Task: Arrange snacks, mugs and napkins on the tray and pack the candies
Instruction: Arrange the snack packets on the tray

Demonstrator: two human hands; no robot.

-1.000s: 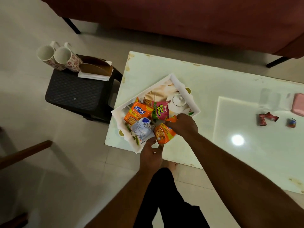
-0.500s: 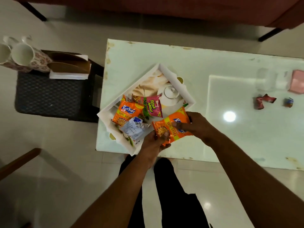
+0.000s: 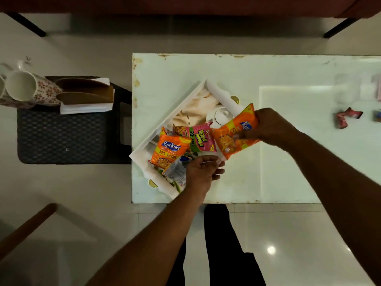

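A white tray (image 3: 171, 118) sits turned diagonally on the table's left part. In it lie an orange Kurkure packet (image 3: 170, 150), a pink snack packet (image 3: 198, 137) and a silver-blue packet (image 3: 177, 169). My right hand (image 3: 268, 127) grips a second orange Kurkure packet (image 3: 233, 135) above the tray's right edge. My left hand (image 3: 203, 172) rests over the tray's near edge, fingers spread, beside the silver-blue packet. Two floral mugs (image 3: 24, 87) and white napkins (image 3: 86, 108) stand on a dark stool (image 3: 61, 137) to the left. Red candies (image 3: 346, 118) lie at the table's right.
The white table (image 3: 288, 162) ends close to my legs. A pink item (image 3: 378, 87) and another candy (image 3: 377, 116) sit at the far right edge. A wooden chair arm (image 3: 26, 228) juts in at lower left. A sofa runs along the top.
My right hand has lifted the second orange packet up and to the right, off the tray. My left hand let go of it and dropped to the tray's near edge.
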